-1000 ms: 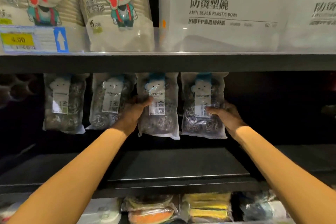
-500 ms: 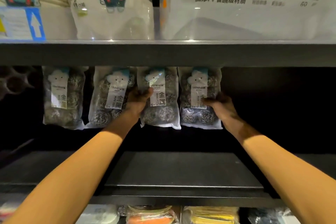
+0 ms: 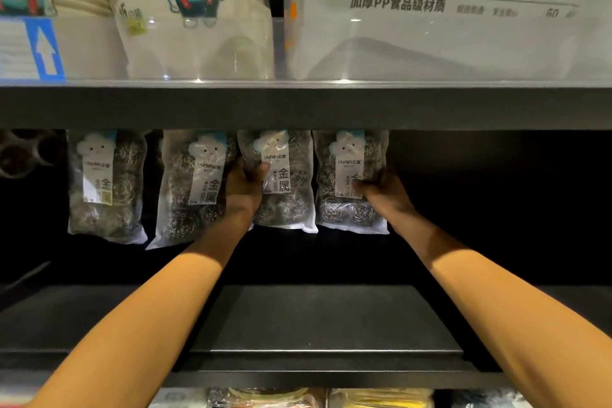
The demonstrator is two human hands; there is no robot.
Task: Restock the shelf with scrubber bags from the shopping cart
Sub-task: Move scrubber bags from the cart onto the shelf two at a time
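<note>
Several clear bags of steel scrubbers hang in a row under the dark upper shelf (image 3: 298, 108). My left hand (image 3: 245, 187) grips the left edge of the third scrubber bag (image 3: 288, 185), thumb across its front. My right hand (image 3: 381, 190) grips the lower right part of the rightmost scrubber bag (image 3: 347, 175). Two more scrubber bags, one at the far left (image 3: 102, 185) and one beside it (image 3: 195, 185), hang untouched to the left. The bags' tops are hidden behind the shelf edge. The shopping cart is out of view.
Paper cup packs (image 3: 185, 10) and a white plastic bowl pack (image 3: 447, 10) stand on the upper shelf. A black lower shelf board (image 3: 314, 325) lies beneath my arms. Sponge packs (image 3: 381, 399) show below it. Dark open space lies right of the bags.
Both hands have pushed further in and upward with their bags, toward the row's top. The view has moved closer to the shelf.
</note>
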